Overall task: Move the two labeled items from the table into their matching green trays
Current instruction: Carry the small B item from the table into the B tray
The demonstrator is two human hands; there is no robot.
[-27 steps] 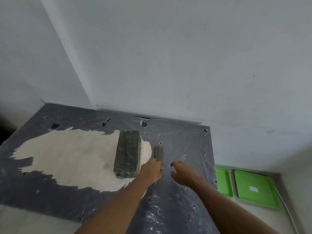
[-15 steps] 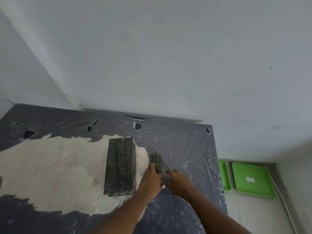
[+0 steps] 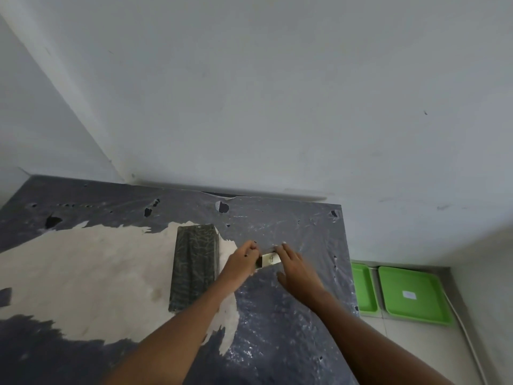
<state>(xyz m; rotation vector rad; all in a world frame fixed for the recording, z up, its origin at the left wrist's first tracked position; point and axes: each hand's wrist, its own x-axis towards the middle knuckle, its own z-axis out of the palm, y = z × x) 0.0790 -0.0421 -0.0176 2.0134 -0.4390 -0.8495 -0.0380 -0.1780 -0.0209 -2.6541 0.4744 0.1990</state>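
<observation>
Both hands meet over the right part of the desk, whose dark plastic covering is torn and peeled so that a wide pale patch shows to the left of the hands. The left hand is curled, its fingertips pinching the left end of a small dark block. The block is tipped up on edge, so that a pale label on its face turns toward the camera. The right hand lies flatter, palm down, with its fingertips touching the block's right end; whether it truly grips the block or only steadies it cannot be told. The block thus sits between the two hands, at the desk surface or barely above it; which one is unclear.

Just left of the left hand, touching its wrist in the view, lies a large dark block, long and flat, wrapped in something with a crinkled greenish pattern. It rests partly on the pale patch and partly at the edge of the dark covering, with its long side running away from the person. No hand is on it.

To the right of the right hand, past the desk's edge and down on the floor by the wall, stand two green trays side by side. The nearer tray is partly hidden behind the desk edge. The farther tray shows in full and carries a small white label near its middle; the writing is too small to read.
</observation>
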